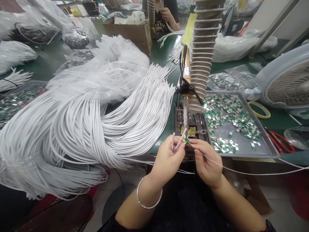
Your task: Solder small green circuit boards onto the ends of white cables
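My bare left grip (166, 159) and bare right grip (206, 159) sit close together, fingers pinched and curled, while my bare left forearm (137, 206) and bare right forearm (238, 203) angle inward from the near side.

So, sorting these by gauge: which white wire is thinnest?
The wire in the right hand, trailing off rightward; the cables in the left hand and the big bundle look thicker.

This view looks out from the person's head, facing forward and downward over a green workbench (164, 53). It sits close above the left hand (167, 158) and right hand (207, 159), which fill the lower middle of the frame.
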The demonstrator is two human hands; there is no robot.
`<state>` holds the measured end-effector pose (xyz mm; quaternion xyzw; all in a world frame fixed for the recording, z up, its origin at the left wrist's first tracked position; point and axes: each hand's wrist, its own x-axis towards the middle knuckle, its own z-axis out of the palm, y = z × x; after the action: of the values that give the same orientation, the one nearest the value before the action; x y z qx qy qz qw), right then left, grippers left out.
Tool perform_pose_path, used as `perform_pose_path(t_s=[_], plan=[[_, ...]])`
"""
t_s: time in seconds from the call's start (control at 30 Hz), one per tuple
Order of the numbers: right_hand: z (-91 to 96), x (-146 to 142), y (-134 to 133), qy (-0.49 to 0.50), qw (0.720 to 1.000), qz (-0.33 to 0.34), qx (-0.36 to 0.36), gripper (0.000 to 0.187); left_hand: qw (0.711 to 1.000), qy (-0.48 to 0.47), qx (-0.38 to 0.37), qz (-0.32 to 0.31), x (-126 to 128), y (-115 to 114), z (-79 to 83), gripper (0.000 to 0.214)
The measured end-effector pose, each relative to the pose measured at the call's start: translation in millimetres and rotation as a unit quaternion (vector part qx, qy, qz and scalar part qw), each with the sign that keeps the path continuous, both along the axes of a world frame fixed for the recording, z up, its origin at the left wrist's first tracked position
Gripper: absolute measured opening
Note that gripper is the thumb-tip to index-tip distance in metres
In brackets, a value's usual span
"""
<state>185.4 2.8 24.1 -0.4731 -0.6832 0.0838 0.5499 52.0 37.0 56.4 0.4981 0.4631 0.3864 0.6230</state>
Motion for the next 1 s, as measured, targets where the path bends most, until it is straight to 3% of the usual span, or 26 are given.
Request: perform_pose_path(t_s=[0.47, 1.0], plan=[[7.9, -3.5, 7.0, -0.009, 1.0, -0.007, 0.019, 0.026, 0.999, 0.023, 0.023, 0.01, 0.4, 4.6, 8.6, 0.007], [9.2, -5.1, 7.2, -0.01, 1.0, -0.005, 0.017, 0.026, 0.999, -0.004, 0.038, 0.017, -0.7, 2.4, 6.9, 0.008]])
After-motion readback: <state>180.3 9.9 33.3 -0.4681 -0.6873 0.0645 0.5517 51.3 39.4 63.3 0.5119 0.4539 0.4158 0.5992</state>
